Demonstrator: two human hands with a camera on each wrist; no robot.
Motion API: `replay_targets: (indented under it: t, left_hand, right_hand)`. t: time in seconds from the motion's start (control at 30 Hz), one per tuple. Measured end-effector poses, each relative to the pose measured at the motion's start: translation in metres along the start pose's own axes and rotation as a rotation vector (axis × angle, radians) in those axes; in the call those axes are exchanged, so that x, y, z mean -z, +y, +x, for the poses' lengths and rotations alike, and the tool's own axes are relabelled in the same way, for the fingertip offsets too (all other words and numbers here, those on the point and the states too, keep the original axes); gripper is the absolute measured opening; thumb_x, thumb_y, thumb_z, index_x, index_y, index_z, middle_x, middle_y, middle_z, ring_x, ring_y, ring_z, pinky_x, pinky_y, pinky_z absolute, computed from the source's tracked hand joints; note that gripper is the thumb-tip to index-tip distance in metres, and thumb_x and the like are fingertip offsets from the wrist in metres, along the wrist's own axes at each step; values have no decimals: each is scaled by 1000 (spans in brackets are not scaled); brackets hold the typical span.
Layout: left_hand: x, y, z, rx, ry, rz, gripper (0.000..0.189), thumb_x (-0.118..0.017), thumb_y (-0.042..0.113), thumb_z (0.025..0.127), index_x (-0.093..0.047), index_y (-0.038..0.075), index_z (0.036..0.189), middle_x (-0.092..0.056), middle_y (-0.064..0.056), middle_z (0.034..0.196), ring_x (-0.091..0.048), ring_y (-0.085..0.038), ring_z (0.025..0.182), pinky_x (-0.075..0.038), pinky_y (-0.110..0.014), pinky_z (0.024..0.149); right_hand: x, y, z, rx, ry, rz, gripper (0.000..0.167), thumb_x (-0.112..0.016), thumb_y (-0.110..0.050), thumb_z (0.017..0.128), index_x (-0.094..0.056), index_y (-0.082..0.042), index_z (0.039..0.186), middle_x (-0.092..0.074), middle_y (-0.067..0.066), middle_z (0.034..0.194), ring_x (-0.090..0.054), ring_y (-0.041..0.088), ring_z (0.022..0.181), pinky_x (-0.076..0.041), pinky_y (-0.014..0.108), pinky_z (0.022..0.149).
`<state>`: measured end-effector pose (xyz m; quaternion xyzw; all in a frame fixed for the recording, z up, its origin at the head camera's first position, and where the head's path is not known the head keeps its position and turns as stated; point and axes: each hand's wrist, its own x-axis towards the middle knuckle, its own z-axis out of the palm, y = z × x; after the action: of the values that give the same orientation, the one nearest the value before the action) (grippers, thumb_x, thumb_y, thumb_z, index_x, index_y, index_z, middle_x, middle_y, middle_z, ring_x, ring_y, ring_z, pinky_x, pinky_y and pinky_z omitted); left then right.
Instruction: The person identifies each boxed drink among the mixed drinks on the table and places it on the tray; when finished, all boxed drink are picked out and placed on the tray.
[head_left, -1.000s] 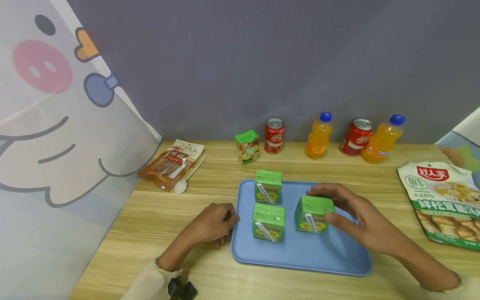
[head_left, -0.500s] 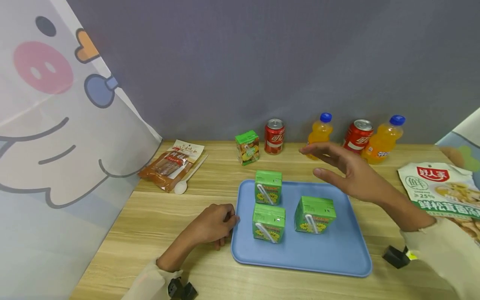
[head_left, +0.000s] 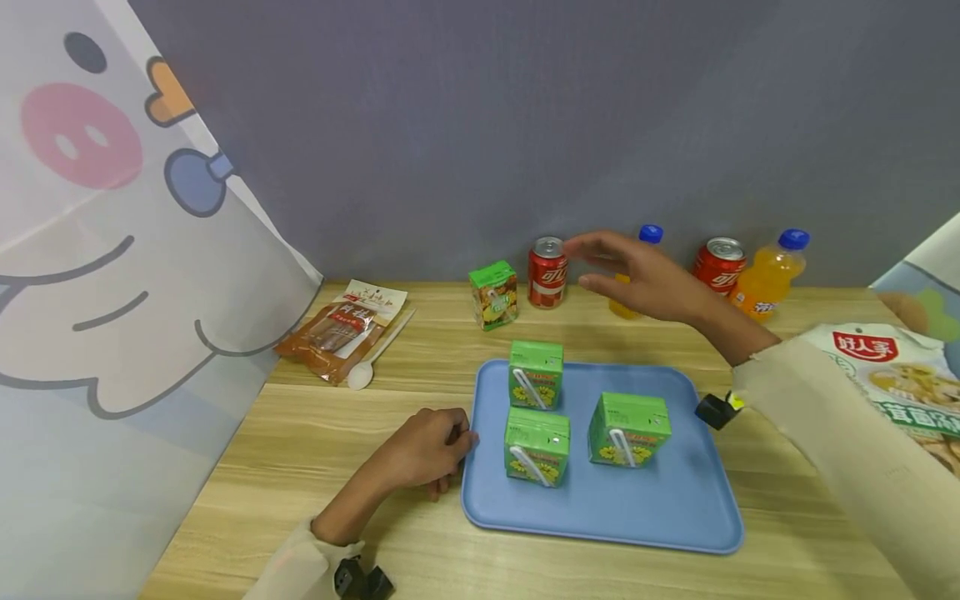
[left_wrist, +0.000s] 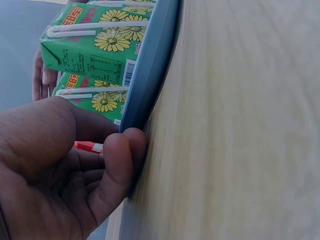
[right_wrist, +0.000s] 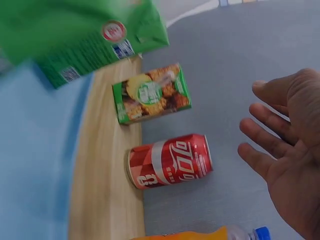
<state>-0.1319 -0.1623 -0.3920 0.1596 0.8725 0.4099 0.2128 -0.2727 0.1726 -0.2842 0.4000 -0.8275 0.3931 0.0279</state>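
In the head view my left hand point(head_left: 426, 450) is at the left rim of a blue tray point(head_left: 607, 510). In the left wrist view its thumb and fingers pinch the tray's edge. Three green drink cartons with white straws stand on the tray: one at the back left point(head_left: 536, 375), one in front of it point(head_left: 537, 447), one to the right point(head_left: 628, 429). My right hand point(head_left: 637, 279) hovers over the table's back part, fingers extended and holding nothing. Its fingertips are close to the right side of a red cola can point(head_left: 547, 273); contact is not seen in the right wrist view.
Left of the can stands a smaller patterned carton point(head_left: 495, 296). An orange soda bottle point(head_left: 651, 234) is partly behind my right hand. Another can point(head_left: 720, 265) and bottle point(head_left: 768, 275) stand farther right. A brown snack packet point(head_left: 341, 333), a white spoon point(head_left: 362, 373) and a mushroom pouch point(head_left: 885, 367) lie at the sides.
My right hand has left the right-hand carton on the tray, risen, and moved back and left toward the cola can. My left hand has stayed at the tray's rim.
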Motion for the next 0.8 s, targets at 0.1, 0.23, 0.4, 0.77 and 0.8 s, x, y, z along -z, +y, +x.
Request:
replay_targets:
  t: [0.1, 0.23, 0.4, 0.77, 0.8]
  left_hand:
    - [0, 0, 0, 4, 0, 1, 24, -55, 18, 105, -59, 6, 85, -61, -7, 62, -60, -18, 39, -54, -38, 37]
    - [0, -1, 1, 8, -1, 0, 23, -55, 18, 105, -59, 6, 85, -61, -7, 62, -60, -18, 39, -54, -38, 37]
    - [0, -1, 1, -8, 0, 5, 24, -55, 18, 105, -59, 7, 84, -61, -7, 62, -59, -18, 38, -54, -38, 37]
    - [0, -2, 0, 1, 7, 6, 24, -56, 19, 105, -58, 7, 84, -61, -6, 62, -59, -18, 38, -54, -38, 37]
    - [0, -2, 0, 1, 8, 7, 24, -56, 19, 105, -58, 7, 84, -61, -6, 61, -59, -18, 38, -54, -38, 36]
  right_hand:
    - [-1, 7, 16, -16, -26, 10, 43, -65, -10, 99, -53, -7, 140, -56, 10, 141, -49, 27, 134, -39, 52, 113]
    - [-5, 12, 33, -69, -70, 12, 46, -65, -15, 100, -51, -9, 143, -54, 10, 143, -48, 27, 135, -38, 51, 113]
    - [-12, 12, 50, -92, -136, -36, 55, -66, -27, 100, -46, -12, 148, -51, 8, 148, -46, 27, 137, -39, 54, 112]
    - [-39, 14, 77, -119, -243, -87, 62, -64, -16, 100, -35, -9, 154, -41, 8, 156, -40, 28, 141, -38, 46, 114]
    - [-41, 14, 79, -129, -248, -84, 63, -65, -16, 100, -34, -10, 155, -40, 8, 157, -40, 28, 141, -38, 46, 113]
